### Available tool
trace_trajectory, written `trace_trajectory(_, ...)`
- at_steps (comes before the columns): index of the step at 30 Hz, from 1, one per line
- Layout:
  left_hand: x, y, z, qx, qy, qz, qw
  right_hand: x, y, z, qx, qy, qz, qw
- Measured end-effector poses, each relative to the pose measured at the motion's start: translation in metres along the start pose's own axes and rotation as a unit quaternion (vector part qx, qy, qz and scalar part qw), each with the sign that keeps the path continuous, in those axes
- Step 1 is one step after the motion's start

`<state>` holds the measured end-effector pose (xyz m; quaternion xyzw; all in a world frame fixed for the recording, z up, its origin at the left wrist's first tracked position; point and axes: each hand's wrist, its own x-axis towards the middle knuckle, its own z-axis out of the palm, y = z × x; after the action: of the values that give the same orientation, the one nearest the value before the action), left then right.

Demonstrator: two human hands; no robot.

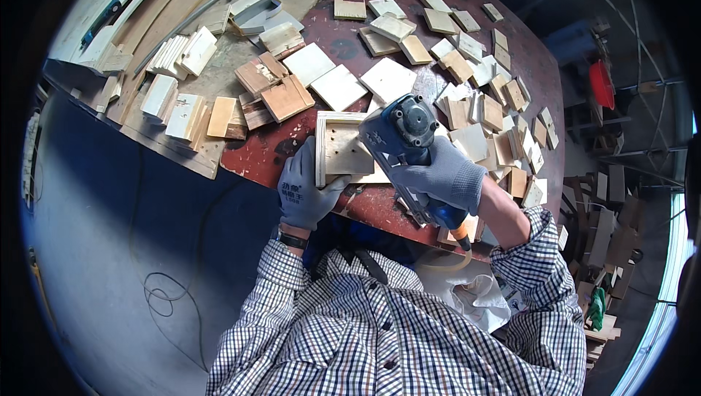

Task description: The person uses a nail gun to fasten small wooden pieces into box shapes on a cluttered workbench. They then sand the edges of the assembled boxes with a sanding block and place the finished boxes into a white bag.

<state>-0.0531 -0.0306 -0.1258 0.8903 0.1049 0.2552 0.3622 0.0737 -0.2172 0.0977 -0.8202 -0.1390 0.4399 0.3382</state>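
My left hand (pixel 303 190), in a grey work glove, grips the near left corner of a small wooden box (pixel 320 149), its thumb along the near edge. The box lies at the table's front edge, and its inner board shows several dark holes. In my gloved right hand (pixel 449 177) is a blue pneumatic nail gun (pixel 385 134), held by its handle. The gun's head is over the right side of the box; its tip is hidden, so I cannot tell whether it touches the wood. A yellowish air hose (pixel 447 267) runs from the handle.
Loose wooden blocks (pixel 388 80) and stacked pieces (pixel 188 118) cover much of the red table (pixel 263 158). A metal bar (pixel 179 27) lies at the far left. Thin cable (pixel 164 295) coils on the floor at left. White sacking (pixel 478 301) sits below the table edge; scrap boards (pixel 606 228) stand at right.
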Motion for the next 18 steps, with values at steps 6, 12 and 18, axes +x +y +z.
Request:
trace_trajectory(6, -0.001, 0.000, 0.000, -0.009, 0.000, 0.006, 1.000, 0.009, -0.002, 0.001, -0.036, 0.031, -0.002, 0.999)
trace_trajectory(12, 0.001, -0.002, -0.003, -0.010, -0.009, 0.005, 1.000, 0.015, -0.002, -0.006, -0.054, 0.013, 0.010, 0.998)
trace_trajectory(18, 0.002, -0.001, -0.004, -0.001, -0.005, 0.003, 1.000, 0.019, -0.009, -0.007, -0.081, 0.012, 0.010, 0.997)
